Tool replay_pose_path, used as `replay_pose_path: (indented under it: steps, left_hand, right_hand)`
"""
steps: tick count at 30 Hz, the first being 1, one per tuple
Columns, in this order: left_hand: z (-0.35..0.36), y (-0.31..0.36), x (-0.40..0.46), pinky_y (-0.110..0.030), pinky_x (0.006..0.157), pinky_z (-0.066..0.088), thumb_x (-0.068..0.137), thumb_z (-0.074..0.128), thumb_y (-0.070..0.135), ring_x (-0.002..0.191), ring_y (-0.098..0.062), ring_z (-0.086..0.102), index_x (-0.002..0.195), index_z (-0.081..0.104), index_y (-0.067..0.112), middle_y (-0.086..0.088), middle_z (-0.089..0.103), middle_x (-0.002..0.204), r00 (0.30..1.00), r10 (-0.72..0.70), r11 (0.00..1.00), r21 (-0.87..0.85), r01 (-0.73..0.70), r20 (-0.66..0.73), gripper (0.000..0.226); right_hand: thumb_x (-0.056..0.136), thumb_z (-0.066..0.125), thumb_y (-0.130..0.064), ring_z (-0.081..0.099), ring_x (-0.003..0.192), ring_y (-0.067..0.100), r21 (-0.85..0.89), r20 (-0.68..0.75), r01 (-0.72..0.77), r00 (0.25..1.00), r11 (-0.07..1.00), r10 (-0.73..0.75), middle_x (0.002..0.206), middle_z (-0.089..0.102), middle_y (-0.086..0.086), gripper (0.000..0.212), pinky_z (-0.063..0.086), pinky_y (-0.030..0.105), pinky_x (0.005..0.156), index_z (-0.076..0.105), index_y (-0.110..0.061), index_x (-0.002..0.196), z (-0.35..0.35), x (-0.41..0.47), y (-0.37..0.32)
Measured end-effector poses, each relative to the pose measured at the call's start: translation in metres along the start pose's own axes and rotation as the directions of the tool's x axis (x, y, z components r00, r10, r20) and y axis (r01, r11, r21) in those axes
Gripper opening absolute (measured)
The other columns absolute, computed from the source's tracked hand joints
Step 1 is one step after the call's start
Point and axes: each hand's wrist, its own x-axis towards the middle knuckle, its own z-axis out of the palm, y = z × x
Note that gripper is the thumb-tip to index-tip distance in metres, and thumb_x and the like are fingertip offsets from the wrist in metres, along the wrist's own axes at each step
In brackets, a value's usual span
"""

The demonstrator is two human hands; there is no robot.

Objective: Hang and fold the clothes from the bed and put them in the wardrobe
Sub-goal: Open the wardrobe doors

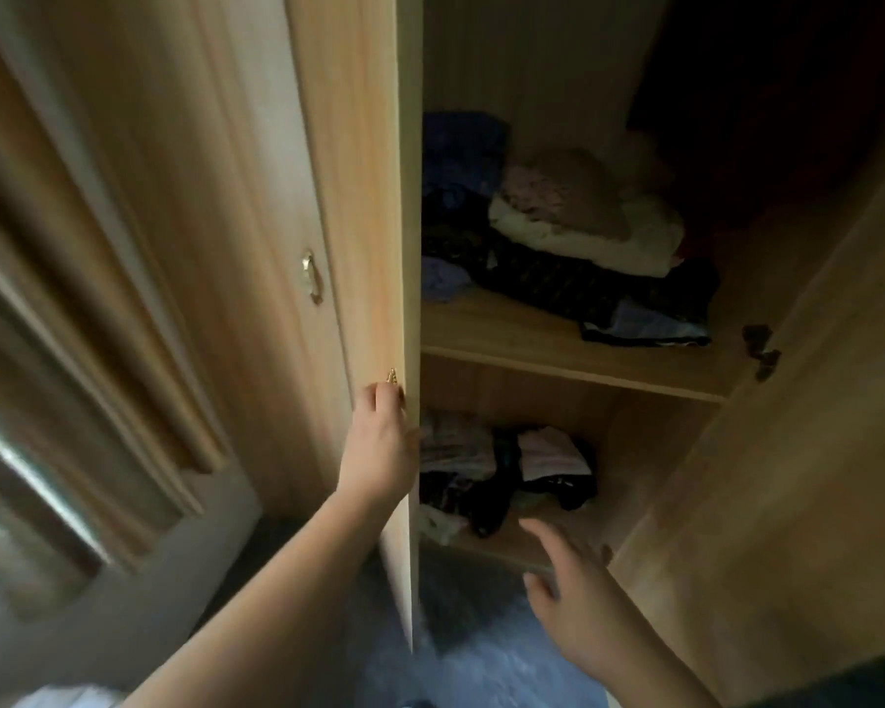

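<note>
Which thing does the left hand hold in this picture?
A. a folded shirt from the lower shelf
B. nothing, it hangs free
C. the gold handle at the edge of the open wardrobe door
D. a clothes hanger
C: the left hand has its fingers curled at the small gold handle on the edge of the open wardrobe door, while the right hand is spread open and holds nothing.

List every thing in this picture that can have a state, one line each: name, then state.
left wardrobe door: open, edge-on to the camera
right wardrobe door: swung open
far-left door: closed
left hand: holds the left door by its handle
right hand: empty, fingers spread
upper shelf: holds piled clothes
lower shelf: holds a smaller pile
</note>
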Motion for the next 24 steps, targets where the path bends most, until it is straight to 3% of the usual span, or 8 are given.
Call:
replay_pose_path:
  steps: [4,6,9,11,13,16,20,24]
  left_hand:
    - [-0.046,-0.036,-0.028,-0.026,0.067,0.044,0.095,0.056,0.014,0.094,-0.018,0.054,0.123,0.036,0.021,0.003,0.042,0.132,0.995,-0.09,0.996,-0.016,0.089,-0.04,0.035]
    - [-0.065,-0.049,-0.037,-0.019,0.064,0.04,0.098,0.046,0.021,0.091,-0.01,0.053,0.128,0.035,0.028,0.015,0.047,0.122,0.984,-0.166,0.983,-0.09,0.16,-0.061,0.033]
    - [-0.086,-0.076,-0.045,-0.037,0.078,0.048,0.1,0.033,0.021,0.1,-0.024,0.058,0.129,0.035,0.025,0.008,0.042,0.141,0.953,-0.272,0.962,-0.056,0.267,-0.131,0.029]
    - [-0.095,-0.094,-0.051,-0.043,0.083,0.049,0.101,0.038,0.015,0.12,-0.036,0.054,0.134,0.034,0.018,-0.007,0.02,0.161,0.945,-0.317,0.945,0.059,0.322,-0.081,0.033]
    - [-0.103,-0.112,-0.061,-0.046,0.09,0.049,0.1,0.05,0.019,0.136,-0.038,0.042,0.147,0.026,0.019,-0.011,0.003,0.166,0.956,-0.291,0.934,0.231,0.274,0.043,0.052]
    - [-0.118,-0.128,-0.081,-0.047,0.107,0.041,0.096,0.05,0.021,0.15,-0.032,0.018,0.157,0.013,0.024,-0.007,-0.001,0.167,0.919,-0.326,0.885,0.413,0.213,0.224,0.072]
    - [-0.138,-0.138,-0.121,-0.046,0.117,0.029,0.093,0.052,0.03,0.152,-0.032,0.012,0.159,0.005,0.024,-0.009,0.009,0.166,0.887,-0.228,0.907,0.419,0.043,0.401,0.081]
    - [-0.145,-0.137,-0.156,-0.049,0.12,0.023,0.095,0.048,0.036,0.153,-0.032,0.01,0.159,0.003,0.028,-0.008,0.01,0.167,0.875,-0.122,0.918,0.389,-0.08,0.469,0.078]
  right_hand:
    - [0.102,0.053,-0.029,0.031,0.142,0.003,0.01,0.07,0.074,0.995,0.997,-0.074,0.157,0.027,-0.02,0.055,0.029,0.017,0.108,0.031,-0.036,0.152,0.025,-0.009,-0.037]
    - [0.102,0.052,-0.03,0.031,0.141,0.003,0.008,0.087,0.099,0.991,0.995,-0.1,0.158,0.027,-0.019,0.055,0.03,0.019,0.111,0.032,-0.034,0.152,0.036,-0.014,-0.051]
    - [0.101,0.053,-0.03,0.031,0.141,0.002,-0.016,0.084,0.116,0.99,0.993,-0.114,0.156,0.028,-0.018,0.053,0.028,0.019,0.113,0.034,-0.034,0.151,0.047,-0.023,-0.068]
    - [0.102,0.052,-0.03,0.029,0.142,0.003,-0.03,0.078,0.1,0.992,0.995,-0.097,0.157,0.027,-0.019,0.054,0.027,0.019,0.113,0.033,-0.034,0.152,0.053,-0.03,-0.078]
    - [0.102,0.051,-0.03,0.027,0.144,0.005,-0.046,0.07,0.079,0.995,0.996,-0.076,0.158,0.026,-0.017,0.054,0.026,0.021,0.115,0.031,-0.033,0.153,0.061,-0.039,-0.09]
    - [0.103,0.05,-0.029,0.025,0.146,0.006,-0.059,0.022,0.045,0.999,0.997,-0.043,0.159,0.026,-0.015,0.056,0.025,0.022,0.116,0.029,-0.031,0.154,0.076,-0.054,-0.106]
    - [0.103,0.05,-0.028,0.024,0.147,0.007,-0.071,-0.053,0.008,0.999,0.997,-0.012,0.16,0.027,-0.012,0.058,0.025,0.023,0.116,0.027,-0.029,0.155,0.102,-0.077,-0.122]
    - [0.103,0.048,-0.03,0.016,0.15,0.01,-0.119,-0.086,-0.027,0.996,0.993,0.017,0.165,0.018,-0.01,0.062,0.018,0.024,0.118,0.02,-0.03,0.158,0.122,-0.102,-0.133]
